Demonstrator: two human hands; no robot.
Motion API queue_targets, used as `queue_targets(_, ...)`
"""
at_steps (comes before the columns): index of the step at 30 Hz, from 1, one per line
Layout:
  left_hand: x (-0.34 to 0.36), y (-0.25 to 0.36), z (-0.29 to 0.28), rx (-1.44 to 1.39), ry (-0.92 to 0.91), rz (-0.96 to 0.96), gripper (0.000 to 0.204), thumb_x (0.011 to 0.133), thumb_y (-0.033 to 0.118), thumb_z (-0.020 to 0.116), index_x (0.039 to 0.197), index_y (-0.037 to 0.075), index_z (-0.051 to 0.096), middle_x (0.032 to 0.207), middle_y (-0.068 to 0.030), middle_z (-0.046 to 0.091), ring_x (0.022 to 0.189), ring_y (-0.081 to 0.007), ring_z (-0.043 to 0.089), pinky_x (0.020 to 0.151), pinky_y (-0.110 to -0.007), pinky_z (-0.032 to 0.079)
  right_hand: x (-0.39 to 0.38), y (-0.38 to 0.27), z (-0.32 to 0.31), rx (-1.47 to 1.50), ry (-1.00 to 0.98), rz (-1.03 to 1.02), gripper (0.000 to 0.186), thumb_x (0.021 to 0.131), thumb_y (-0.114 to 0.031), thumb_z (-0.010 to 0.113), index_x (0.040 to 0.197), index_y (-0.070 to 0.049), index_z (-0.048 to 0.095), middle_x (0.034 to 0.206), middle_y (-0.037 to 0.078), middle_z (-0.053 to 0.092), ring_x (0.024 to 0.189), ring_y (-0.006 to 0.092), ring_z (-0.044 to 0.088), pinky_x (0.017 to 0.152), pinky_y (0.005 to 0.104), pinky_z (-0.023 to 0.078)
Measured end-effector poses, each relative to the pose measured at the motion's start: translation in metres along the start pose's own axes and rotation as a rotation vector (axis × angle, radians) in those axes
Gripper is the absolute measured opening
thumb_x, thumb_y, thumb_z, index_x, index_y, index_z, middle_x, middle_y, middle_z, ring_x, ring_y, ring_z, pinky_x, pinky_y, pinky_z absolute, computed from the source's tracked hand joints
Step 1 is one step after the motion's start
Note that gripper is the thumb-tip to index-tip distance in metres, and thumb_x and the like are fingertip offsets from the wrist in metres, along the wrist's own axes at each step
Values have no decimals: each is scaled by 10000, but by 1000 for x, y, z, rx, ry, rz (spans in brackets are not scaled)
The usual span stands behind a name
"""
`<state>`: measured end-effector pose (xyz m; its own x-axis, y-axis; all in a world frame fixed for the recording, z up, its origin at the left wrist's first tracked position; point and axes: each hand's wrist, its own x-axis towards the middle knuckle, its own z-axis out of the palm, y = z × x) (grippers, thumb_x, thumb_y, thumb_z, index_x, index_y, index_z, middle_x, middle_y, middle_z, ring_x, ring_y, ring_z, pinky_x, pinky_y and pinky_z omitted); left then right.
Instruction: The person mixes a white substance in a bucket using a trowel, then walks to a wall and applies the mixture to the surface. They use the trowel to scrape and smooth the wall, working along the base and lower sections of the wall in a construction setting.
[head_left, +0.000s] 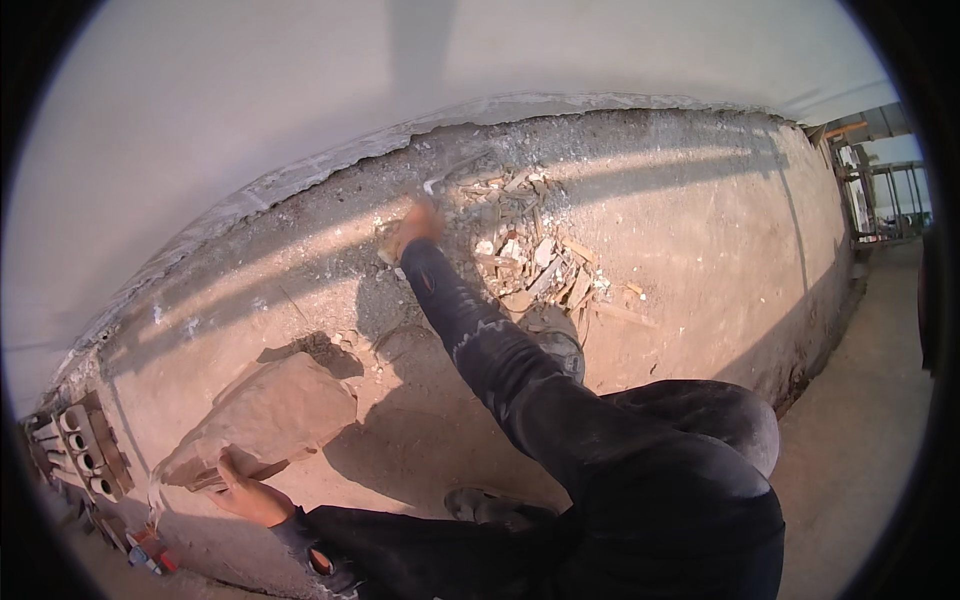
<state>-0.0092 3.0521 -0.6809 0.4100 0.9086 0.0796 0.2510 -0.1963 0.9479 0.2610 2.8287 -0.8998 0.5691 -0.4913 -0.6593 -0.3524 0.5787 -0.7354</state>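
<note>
My left hand (pixel 247 497) grips the near edge of a dusty brown sack (pixel 280 405), with the thumb over its rim. The sack lies on its side on the ground, and what is inside it does not show. My right hand (pixel 420 224) reaches far forward over loose grit at the left of a debris pile. Motion smears its fingers, so whether they hold a piece cannot be seen. The pile of broken wood and plaster pieces (pixel 545 270) spreads just right of that hand. A pale curved scrap (pixel 432 186) lies beyond it.
A white wall (pixel 250 110) with a ragged lower edge runs along the far side. Pipes (pixel 85 455) are stacked at the far left, near a small red object (pixel 150 552). My shoe (pixel 500 507) is on the dusty floor, and a drop-off edge (pixel 815 365) bounds the right.
</note>
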Motion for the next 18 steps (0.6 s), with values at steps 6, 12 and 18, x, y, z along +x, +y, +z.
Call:
queue_targets(6, 6, 2, -13, -36, 95, 42, 448, 838, 107, 556, 1225, -54, 396, 1170, -158, 504, 989, -227, 531, 864, -327, 444, -34, -23, 4, 91, -206, 44, 229, 863, -244, 444, 833, -17, 458, 651, 99, 490, 476, 203, 486, 437, 374, 423)
queue_targets(12, 22, -6, -36, -46, 273, 151, 412, 821, 14, 547, 1202, -70, 414, 1153, -162, 506, 944, -213, 536, 842, -311, 439, -50, -21, -23, -22, -74, 138, 232, 879, -258, 452, 809, -39, 425, 611, 64, 449, 491, 177, 476, 462, 359, 431)
queue_targets(18, 41, -20, -72, -20, 625, 167, 493, 817, 60, 565, 1254, -58, 368, 1212, -181, 483, 1023, -246, 523, 878, -354, 444, -220, 96, -93, -518, -758, 210, 297, 867, -335, 511, 835, -44, 460, 558, 46, 459, 395, 159, 478, 362, 303, 416)
